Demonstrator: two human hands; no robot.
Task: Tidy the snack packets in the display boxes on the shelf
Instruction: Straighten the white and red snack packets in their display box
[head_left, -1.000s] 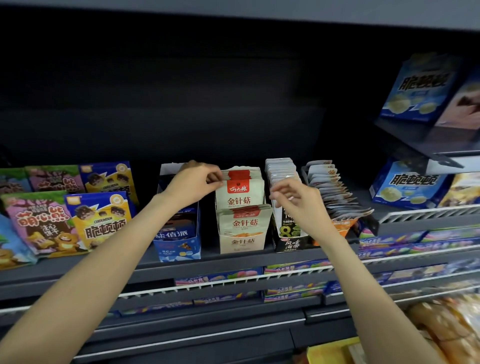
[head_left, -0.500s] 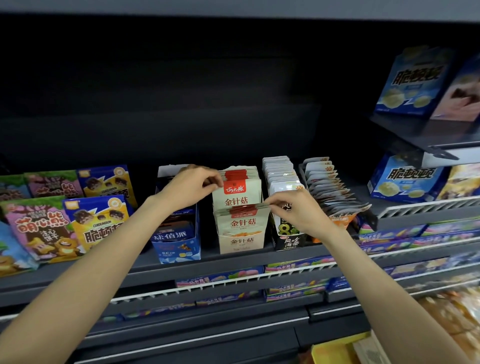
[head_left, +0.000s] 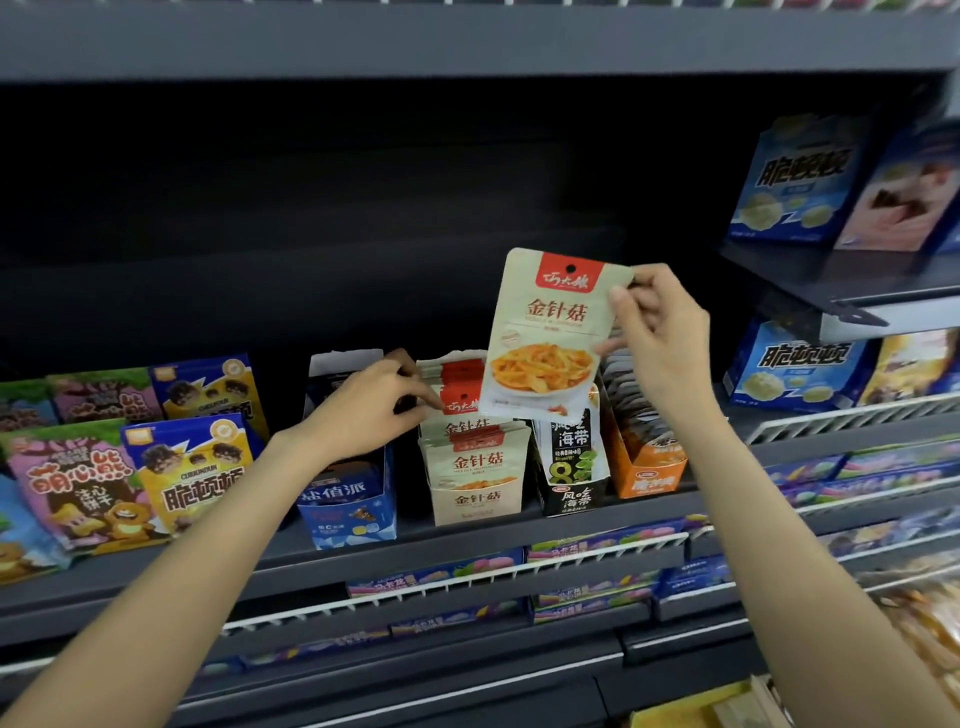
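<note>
While right hand (head_left: 657, 332) pinches one mushroom packet (head_left: 550, 332) by top corner, lifted at frame centre, left fingers (head_left: 415, 402) pinch packets standing in beige display box (head_left: 475, 501) below. My judgement: midway; lifted packet needs reinserting, front packets slump.

My right hand (head_left: 657, 332) pulled one packet (head_left: 550, 332) out of the beige box (head_left: 475, 499) and lifted it above the row.
</note>
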